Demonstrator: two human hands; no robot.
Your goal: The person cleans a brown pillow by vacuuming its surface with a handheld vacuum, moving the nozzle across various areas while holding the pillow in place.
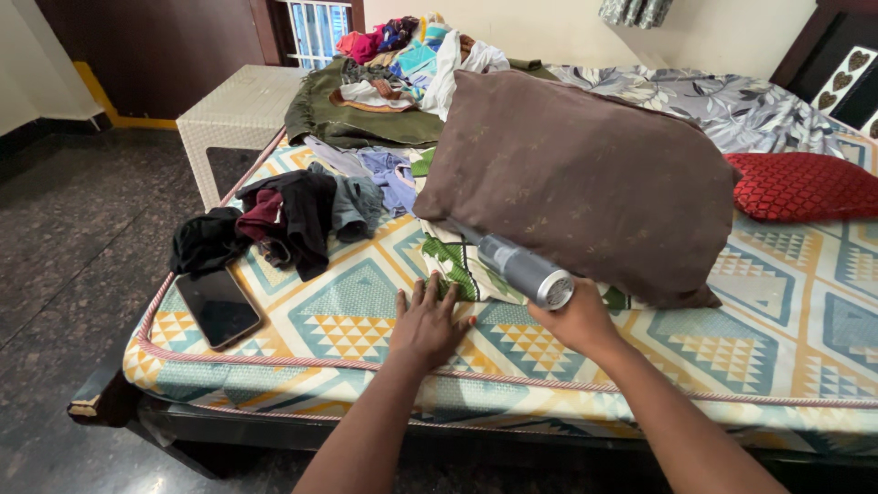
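From the head camera I look down on a bed whose mattress (366, 334) has a geometric printed cover. My left hand (428, 322) lies flat and spread on the mattress, holding nothing, its fingertips just touching the edge of a folded green-and-white cloth (457, 265). My right hand (578, 320) is closed around the near end of a grey metal cylinder (526, 268), a torch or some handheld device by its look; I cannot tell which. It slants up and away, its far end tucked under the big brown pillow (576, 178) that leans over the cloth. I judge the cylinder rigid, smooth and somewhat slick, moderately heavy for its size, so a full wrap round the barrel suits it. The pillow looks soft and bulky, best taken by a corner or edge. To the left lie a dark smartphone (218, 306), face up near the mattress edge, and a heap of dark clothes (274, 224). A red cushion (800, 186) sits at far right, more laundry (393, 78) piled behind.
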